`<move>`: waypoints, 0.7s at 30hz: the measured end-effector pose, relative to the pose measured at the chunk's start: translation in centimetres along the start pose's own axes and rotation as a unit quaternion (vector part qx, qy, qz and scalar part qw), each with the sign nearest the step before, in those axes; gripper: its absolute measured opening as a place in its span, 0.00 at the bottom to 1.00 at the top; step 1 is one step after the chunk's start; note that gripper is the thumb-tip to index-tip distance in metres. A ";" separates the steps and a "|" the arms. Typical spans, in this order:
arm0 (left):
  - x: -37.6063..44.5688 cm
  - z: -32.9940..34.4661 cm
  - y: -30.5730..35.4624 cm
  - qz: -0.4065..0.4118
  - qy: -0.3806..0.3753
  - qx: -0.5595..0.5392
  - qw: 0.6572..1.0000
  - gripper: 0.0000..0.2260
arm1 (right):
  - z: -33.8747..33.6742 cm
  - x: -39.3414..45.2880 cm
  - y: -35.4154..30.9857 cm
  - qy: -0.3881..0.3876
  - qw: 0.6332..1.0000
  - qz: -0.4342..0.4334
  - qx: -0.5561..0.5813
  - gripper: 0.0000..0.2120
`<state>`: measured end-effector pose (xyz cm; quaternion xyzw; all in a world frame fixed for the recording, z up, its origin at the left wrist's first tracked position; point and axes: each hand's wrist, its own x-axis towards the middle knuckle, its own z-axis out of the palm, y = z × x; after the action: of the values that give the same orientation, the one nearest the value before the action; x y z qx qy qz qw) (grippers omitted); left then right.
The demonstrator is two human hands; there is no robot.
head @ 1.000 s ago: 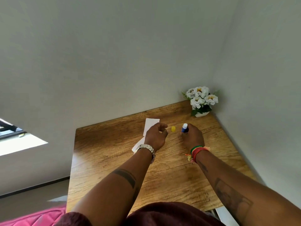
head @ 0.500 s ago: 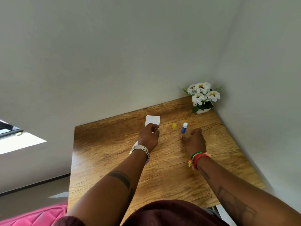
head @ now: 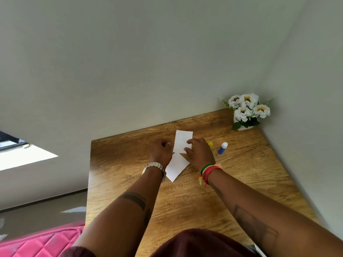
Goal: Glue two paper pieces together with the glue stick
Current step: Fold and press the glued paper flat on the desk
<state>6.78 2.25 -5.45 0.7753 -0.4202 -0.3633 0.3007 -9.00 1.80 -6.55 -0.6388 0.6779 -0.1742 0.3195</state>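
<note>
Two white paper pieces lie on the wooden table (head: 185, 201): the far paper (head: 182, 139) and the near paper (head: 176, 166), whose corners meet. My right hand (head: 199, 153) has thumb and fingers on the far paper's lower right edge. My left hand (head: 160, 152) hovers with curled fingers just left of both papers and holds nothing I can see. The blue glue stick (head: 222, 148) stands uncapped, white tip up, to the right of my right hand. Its yellow cap (head: 210, 144) peeks out behind my right fingers.
A white pot of white flowers (head: 246, 112) stands in the far right corner against the walls. The table's left edge drops to the floor, with a pink quilted surface (head: 40, 243) below. Bare wood lies between the papers and me.
My right hand left the glue stick standing and crossed left onto the far paper. My left hand came off that paper and shifted left. The camera view tilted slightly.
</note>
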 end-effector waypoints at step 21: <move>6.0 3.3 1.6 -0.146 -0.086 -0.117 0.979 0.07 | 1.4 3.3 1.0 -0.018 0.991 -0.029 -0.130 0.24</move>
<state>5.68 -4.29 -7.93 0.7534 -0.2812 -0.5153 0.2961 -8.76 -1.05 -8.92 -0.6970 0.6706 -0.0823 0.2404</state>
